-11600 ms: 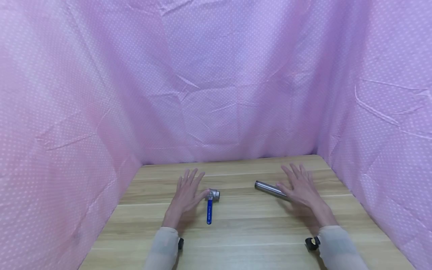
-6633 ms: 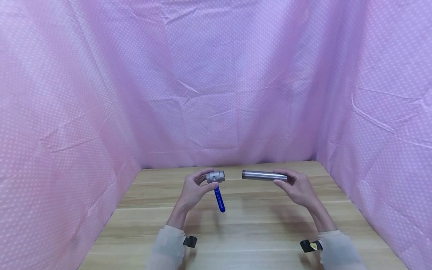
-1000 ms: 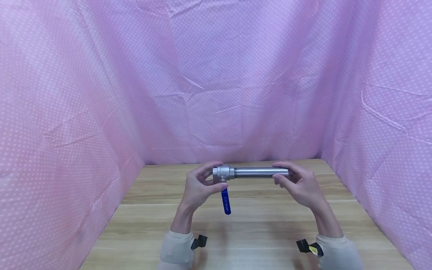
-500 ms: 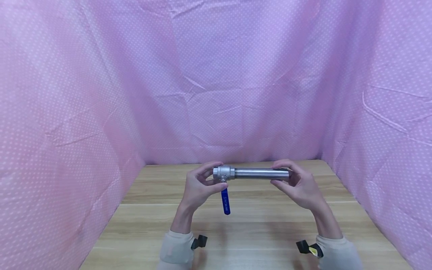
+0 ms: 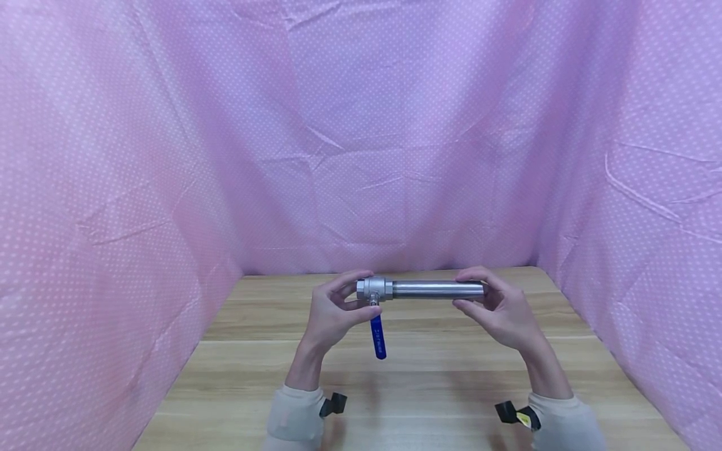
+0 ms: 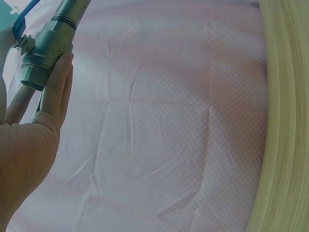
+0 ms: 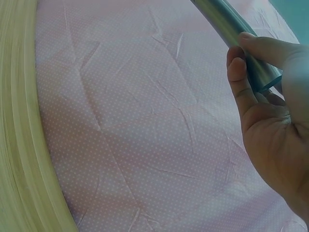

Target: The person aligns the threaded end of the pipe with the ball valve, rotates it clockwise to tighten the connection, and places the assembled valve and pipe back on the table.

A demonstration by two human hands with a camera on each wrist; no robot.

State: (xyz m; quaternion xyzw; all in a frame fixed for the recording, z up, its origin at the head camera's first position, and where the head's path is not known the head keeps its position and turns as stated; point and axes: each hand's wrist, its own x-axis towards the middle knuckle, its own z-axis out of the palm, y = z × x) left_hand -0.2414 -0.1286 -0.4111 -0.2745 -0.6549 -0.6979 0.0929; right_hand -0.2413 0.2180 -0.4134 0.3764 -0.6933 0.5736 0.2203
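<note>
Above the table, my left hand (image 5: 329,313) grips a steel ball valve (image 5: 375,288) between thumb and fingers. Its blue lever handle (image 5: 378,338) points down toward me, and the thumb lies at the lever's upper end. A smooth steel pipe (image 5: 431,289) runs level to the right, its left end in the valve's opening. My right hand (image 5: 504,313) pinches the pipe near its far end, thumb below and fingers above. In the left wrist view, threads (image 6: 65,18) show on the pipe where it enters the valve. The pipe's open free end (image 7: 271,83) shows in the right wrist view.
The wooden table (image 5: 406,401) lies under both hands, their shadows falling on it. Pink dotted cloth (image 5: 361,138) hangs behind the table and along both sides. Black wrist mounts (image 5: 334,404) sit at the cuffs of the light sleeves.
At first the valve and pipe lay apart on the table; both were picked up and brought end to end. In the last second, the right thumb and fingers shifted slightly around the pipe.
</note>
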